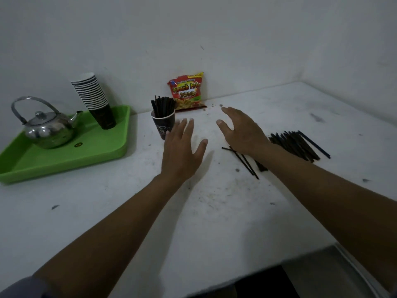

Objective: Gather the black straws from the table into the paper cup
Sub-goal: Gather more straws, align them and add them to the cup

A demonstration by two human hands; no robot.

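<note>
Both my left hand [182, 151] and right hand [242, 134] hover empty with fingers spread, between the paper cup [163, 124] already holding some straws upright and the black straws [296, 145] lying loose on the desk [214, 211], within my right hand's reach.

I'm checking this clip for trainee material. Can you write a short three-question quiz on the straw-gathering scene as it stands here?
1. True or false: the paper cup already holds some black straws.
2. Which item stands on the green tray beside the metal kettle? A) snack bag B) stack of cups C) straw pile
3. Fill in: the loose straw pile lies on the table near the person's ____ hand.

Key
1. True; both the left hand and right hand are open and hold nothing.
2. B, the stack of cups; the snack bag leans against the wall.
3. Right.
</note>
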